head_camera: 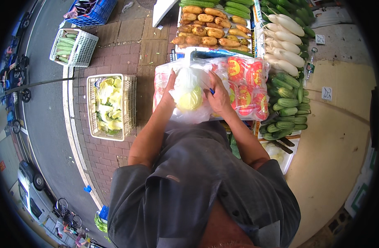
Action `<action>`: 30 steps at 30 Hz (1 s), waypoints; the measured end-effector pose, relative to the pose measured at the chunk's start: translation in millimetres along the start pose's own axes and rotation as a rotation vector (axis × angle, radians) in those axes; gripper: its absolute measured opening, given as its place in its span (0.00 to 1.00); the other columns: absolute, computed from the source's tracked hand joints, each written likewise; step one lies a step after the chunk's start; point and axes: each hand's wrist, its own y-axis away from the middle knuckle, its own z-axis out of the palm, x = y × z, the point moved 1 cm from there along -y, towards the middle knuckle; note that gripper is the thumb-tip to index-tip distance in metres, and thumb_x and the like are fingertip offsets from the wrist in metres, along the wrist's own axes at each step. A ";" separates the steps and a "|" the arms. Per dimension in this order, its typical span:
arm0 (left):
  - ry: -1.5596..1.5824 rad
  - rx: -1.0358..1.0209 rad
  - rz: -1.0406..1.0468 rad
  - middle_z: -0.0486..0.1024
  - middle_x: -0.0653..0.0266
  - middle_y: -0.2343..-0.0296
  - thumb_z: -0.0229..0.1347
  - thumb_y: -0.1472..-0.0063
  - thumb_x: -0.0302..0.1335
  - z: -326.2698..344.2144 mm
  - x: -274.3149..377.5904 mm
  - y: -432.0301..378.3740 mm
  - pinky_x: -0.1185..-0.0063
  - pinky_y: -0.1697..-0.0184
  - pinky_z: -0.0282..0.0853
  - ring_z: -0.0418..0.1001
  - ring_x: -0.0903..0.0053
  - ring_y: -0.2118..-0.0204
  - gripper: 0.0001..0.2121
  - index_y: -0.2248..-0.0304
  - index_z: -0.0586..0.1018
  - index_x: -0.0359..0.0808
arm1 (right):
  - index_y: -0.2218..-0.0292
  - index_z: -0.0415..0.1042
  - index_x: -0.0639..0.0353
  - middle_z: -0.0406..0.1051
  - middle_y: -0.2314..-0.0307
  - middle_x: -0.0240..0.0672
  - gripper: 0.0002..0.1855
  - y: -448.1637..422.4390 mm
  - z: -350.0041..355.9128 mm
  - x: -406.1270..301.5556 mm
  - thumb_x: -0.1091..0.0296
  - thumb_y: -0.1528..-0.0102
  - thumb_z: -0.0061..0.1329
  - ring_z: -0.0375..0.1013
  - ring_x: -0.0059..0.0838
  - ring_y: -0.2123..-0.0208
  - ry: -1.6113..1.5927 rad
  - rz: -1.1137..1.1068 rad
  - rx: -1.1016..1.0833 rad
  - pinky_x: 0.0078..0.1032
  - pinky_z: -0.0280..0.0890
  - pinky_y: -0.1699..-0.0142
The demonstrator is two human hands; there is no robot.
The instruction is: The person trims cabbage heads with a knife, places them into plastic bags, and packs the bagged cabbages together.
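A pale yellow-green cabbage (189, 98) under clear plastic film (188, 69) is in front of my body, between my two hands. My left hand (169, 93) lies along its left side, fingers stretched upward against the film. On the other side, my right hand (219, 95) has its fingers bent near the cabbage and the film. A small blue object (212, 91) shows between its thumb and fingers; most of it is hidden. Beneath the cabbage lies a big clear plastic pack of bags (243, 90) with red and yellow print.
Beyond the pack, lotus roots (205, 31) lie on a stand. White radishes (284, 46) and cucumbers (288, 105) line the right, beside a cardboard sheet (328, 142). A cream crate (127, 107) of leaves and a white crate (81, 46) of beans stand left, near the road (47, 77).
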 end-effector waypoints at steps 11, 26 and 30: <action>0.183 -0.054 -0.293 0.71 0.57 0.54 0.38 0.38 0.53 8.2 -12.6 24.4 0.66 0.51 0.67 0.71 0.65 0.54 0.29 0.48 0.67 0.38 | 0.70 0.72 0.67 0.72 0.74 0.54 0.19 -56.8 6.2 83.6 0.56 0.46 0.44 0.71 0.54 0.68 0.219 0.446 -0.014 0.42 0.64 0.63; -0.052 -0.008 -0.116 0.75 0.57 0.61 0.42 0.36 0.46 29.6 -19.8 4.3 0.71 0.59 0.72 0.75 0.69 0.61 0.23 0.52 0.70 0.36 | 0.56 0.67 0.65 0.71 0.74 0.33 0.23 9.6 -24.3 8.8 0.58 0.47 0.51 0.71 0.22 0.72 -0.424 0.715 -0.270 0.23 0.65 0.65; -0.642 0.219 -0.082 0.75 0.58 0.63 0.45 0.37 0.44 11.2 -24.7 -14.8 0.78 0.61 0.72 0.74 0.78 0.62 0.24 0.50 0.68 0.33 | 0.49 0.61 0.65 0.69 0.62 0.35 0.29 21.4 -20.6 11.7 0.63 0.49 0.53 0.68 0.26 0.61 -0.712 0.743 -0.135 0.23 0.64 0.56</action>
